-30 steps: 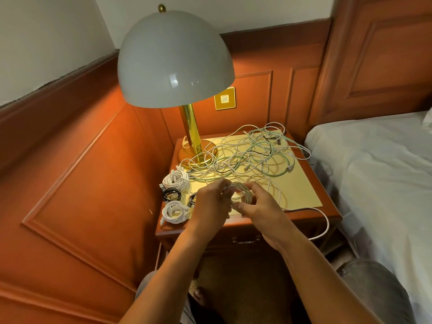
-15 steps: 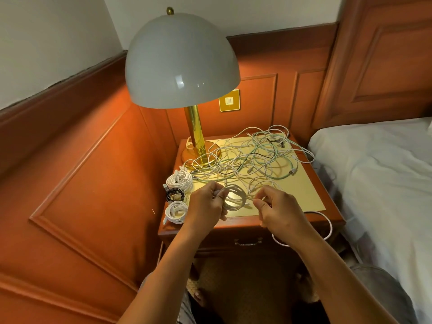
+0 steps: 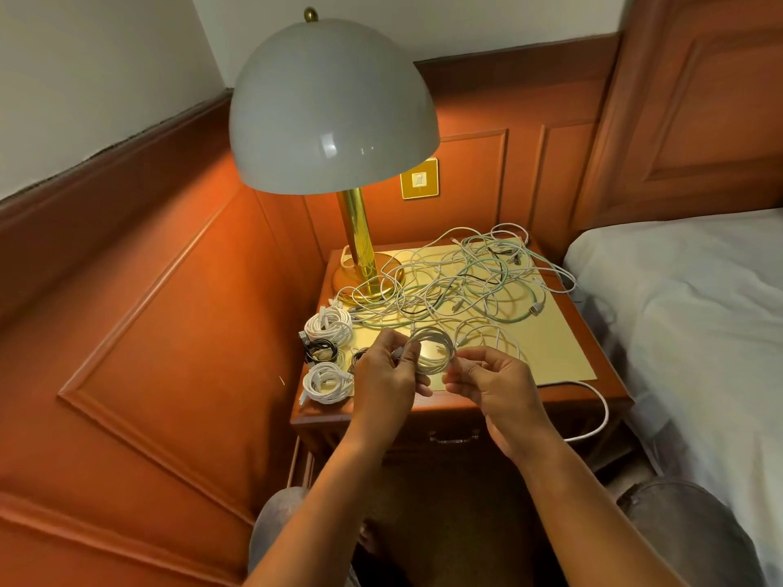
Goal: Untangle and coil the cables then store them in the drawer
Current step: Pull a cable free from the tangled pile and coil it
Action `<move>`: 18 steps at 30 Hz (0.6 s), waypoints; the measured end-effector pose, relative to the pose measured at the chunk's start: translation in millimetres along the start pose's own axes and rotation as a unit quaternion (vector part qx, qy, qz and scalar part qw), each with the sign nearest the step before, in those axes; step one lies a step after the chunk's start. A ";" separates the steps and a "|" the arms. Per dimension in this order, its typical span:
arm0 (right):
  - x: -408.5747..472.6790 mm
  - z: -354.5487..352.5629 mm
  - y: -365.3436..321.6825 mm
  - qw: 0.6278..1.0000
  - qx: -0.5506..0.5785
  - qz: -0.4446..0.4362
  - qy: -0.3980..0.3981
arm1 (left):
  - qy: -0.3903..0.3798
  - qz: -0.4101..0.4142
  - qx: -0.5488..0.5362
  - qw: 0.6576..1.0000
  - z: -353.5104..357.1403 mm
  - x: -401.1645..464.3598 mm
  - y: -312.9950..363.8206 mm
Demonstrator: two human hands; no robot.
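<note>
A small coil of white cable [image 3: 432, 350] is held up just above the front edge of a wooden nightstand [image 3: 584, 396]. The left hand [image 3: 387, 374] grips the coil's left side, fingers curled around the loops. The right hand [image 3: 491, 381] pinches the coil's right side between thumb and fingertips, its other fingers loosely bent. A loose white cable tail [image 3: 595, 421] hangs off the nightstand's front right corner and curves down past it; whether it belongs to the held coil cannot be told.

Behind the hands, a large tangle of cables [image 3: 466, 286], mostly white with some pale green and a thin black one, sprawls across a yellow mat [image 3: 555, 349] covering the nightstand top. At the front left of the nightstand sit finished coils: a white coil [image 3: 329, 326] farthest back, a black coil [image 3: 320, 350] just in front of it, and another white coil [image 3: 326, 382] nearest the edge. A further dark coil is mostly hidden behind the left hand.

The drawer [image 3: 453, 436] in the nightstand's front is closed, its metal handle visible below the hands. A brass lamp [image 3: 334, 108] with a pale dome shade stands at the nightstand's back left, lit. Wood panelling lines the walls, with a brass wall switch [image 3: 419, 179] behind the lamp. A bed with a white sheet [image 3: 686, 298] lies to the right.
</note>
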State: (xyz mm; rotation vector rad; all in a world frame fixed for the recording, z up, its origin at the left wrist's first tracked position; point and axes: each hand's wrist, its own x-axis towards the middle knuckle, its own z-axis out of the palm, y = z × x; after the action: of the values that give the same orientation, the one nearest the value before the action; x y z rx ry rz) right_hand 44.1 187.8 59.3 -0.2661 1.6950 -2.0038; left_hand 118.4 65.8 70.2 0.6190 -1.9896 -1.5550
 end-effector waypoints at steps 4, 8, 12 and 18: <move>-0.6 -1.0 1.1 0.995 0.094 0.041 -0.012 | 0.003 -0.006 -0.004 1.000 5.5 -2.5 -0.6; -1.5 -1.7 0.7 0.993 0.110 0.031 -0.017 | -0.016 -0.028 -0.035 0.999 9.8 -7.3 0.0; 0.2 -4.0 -1.4 0.996 0.077 0.010 -0.031 | -0.017 -0.019 -0.032 0.999 7.9 -4.2 -1.3; -9.3 1.9 -4.3 0.996 -0.029 -0.055 -0.064 | -0.026 -0.033 -0.046 0.998 11.0 -6.0 -2.3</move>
State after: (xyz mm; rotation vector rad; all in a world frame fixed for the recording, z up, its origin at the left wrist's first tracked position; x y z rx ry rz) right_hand 51.9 191.1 65.3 -0.5072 1.6935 -1.9713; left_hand 115.7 77.2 65.0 0.6186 -1.9396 -1.7088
